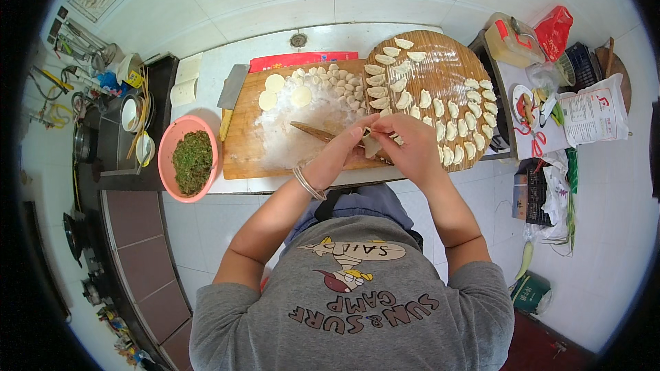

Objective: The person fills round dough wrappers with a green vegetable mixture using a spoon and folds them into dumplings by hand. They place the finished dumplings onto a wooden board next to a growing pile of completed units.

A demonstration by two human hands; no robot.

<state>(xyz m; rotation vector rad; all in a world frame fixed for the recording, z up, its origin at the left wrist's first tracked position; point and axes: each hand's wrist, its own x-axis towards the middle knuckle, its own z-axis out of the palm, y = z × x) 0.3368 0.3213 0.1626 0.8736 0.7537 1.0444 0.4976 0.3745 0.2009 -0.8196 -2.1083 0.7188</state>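
Over the front edge of the cutting board (240, 148), my left hand (346, 143) and my right hand (414, 143) meet with bent fingers around one dumpling (372, 145). Both hands pinch its dough edge; the fingers hide part of it. Beneath my left hand a tapered wooden rolling pin (311, 130) lies on the floured board. Small dough pieces (337, 81) and a few flat round wrappers (301, 96) sit toward the back of the board. Beside my right hand, shaped dumplings (452, 129) stand in rows on a round wooden board (450, 62).
A pink bowl of green filling (192, 161) stands at the counter's left, next to a cleaver (232, 89) resting on the board. Farther left is a sink (113, 141). On the right, a side table carries red scissors (535, 139), a plastic container (512, 40) and a white sack (595, 113).
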